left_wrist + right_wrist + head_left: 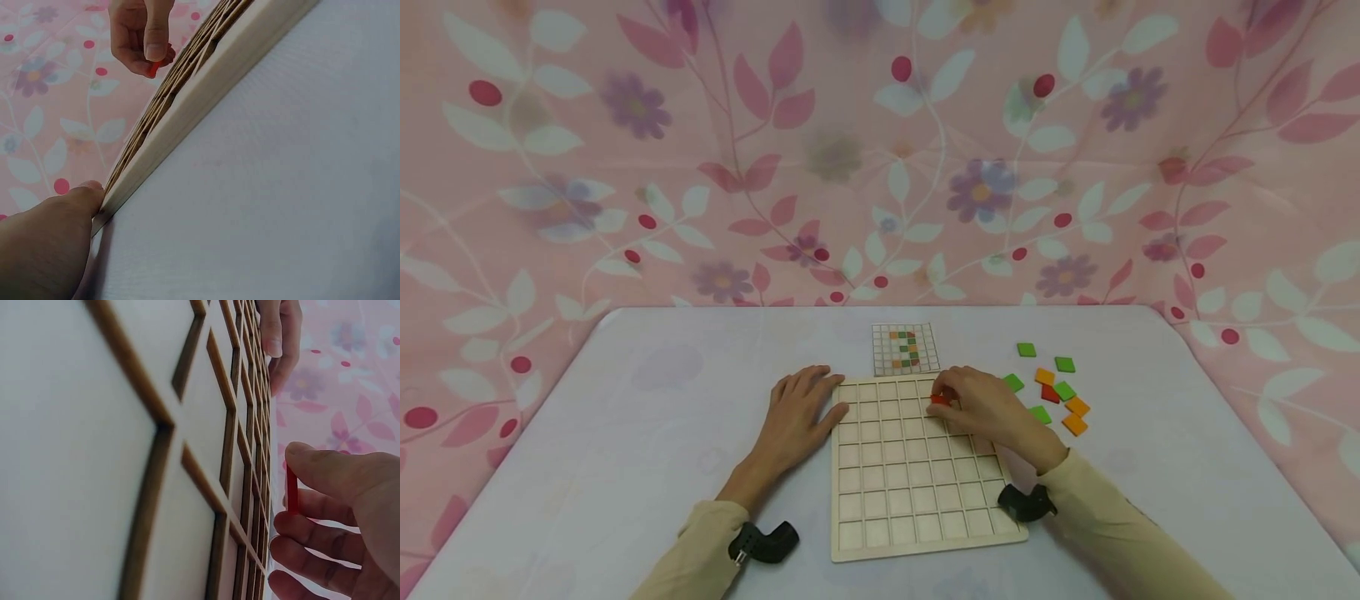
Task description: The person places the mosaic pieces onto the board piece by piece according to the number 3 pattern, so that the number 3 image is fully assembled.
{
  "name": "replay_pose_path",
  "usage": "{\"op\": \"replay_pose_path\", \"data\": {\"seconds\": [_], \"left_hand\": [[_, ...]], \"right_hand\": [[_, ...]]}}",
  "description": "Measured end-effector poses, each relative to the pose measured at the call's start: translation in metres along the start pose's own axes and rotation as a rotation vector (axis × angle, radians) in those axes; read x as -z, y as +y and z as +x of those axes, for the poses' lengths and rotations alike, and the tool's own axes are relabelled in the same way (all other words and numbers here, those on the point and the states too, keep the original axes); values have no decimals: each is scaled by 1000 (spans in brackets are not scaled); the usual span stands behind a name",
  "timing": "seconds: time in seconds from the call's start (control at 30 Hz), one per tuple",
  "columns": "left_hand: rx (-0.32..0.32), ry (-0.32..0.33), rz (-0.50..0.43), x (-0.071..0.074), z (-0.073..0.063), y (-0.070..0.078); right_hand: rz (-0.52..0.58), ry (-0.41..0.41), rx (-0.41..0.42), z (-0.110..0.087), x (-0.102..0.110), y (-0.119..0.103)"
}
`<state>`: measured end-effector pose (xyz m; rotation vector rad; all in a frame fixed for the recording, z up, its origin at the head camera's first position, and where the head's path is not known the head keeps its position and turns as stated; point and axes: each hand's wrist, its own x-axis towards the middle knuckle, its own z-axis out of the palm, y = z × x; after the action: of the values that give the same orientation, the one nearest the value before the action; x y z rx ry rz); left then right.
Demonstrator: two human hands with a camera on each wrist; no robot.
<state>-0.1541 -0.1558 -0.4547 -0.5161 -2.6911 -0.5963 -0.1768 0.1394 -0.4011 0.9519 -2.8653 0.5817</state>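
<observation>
My right hand pinches a small red square tile over the upper right part of a pale wooden grid board. In the right wrist view the tile is edge-on between thumb and fingers, close over the board's cells. At the board's upper left corner rests my left hand, its thumb along the rim and its fingers loosely extended. The left wrist view shows that thumb against the board's wooden edge. The board's cells in sight hold no tiles.
Behind the board lies a pattern card with green, orange and red squares on a grid. Loose tiles lie right of the board: several green ones, orange ones and a red one. A floral cloth hangs behind the white table.
</observation>
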Motion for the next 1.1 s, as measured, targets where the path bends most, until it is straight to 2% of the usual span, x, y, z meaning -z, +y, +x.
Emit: {"op": "replay_pose_path", "data": {"seconds": [0.3, 0.5, 1.1], "left_hand": [[16, -7, -22, -1, 1, -1], [6, 12, -21, -2, 1, -2], [-9, 28, -5, -2, 0, -2]], "right_hand": [[-25, -8, -10, 3, -5, -2], [-20, -17, -38, 6, -6, -3], [-37, -7, -40, 8, -12, -3]]}}
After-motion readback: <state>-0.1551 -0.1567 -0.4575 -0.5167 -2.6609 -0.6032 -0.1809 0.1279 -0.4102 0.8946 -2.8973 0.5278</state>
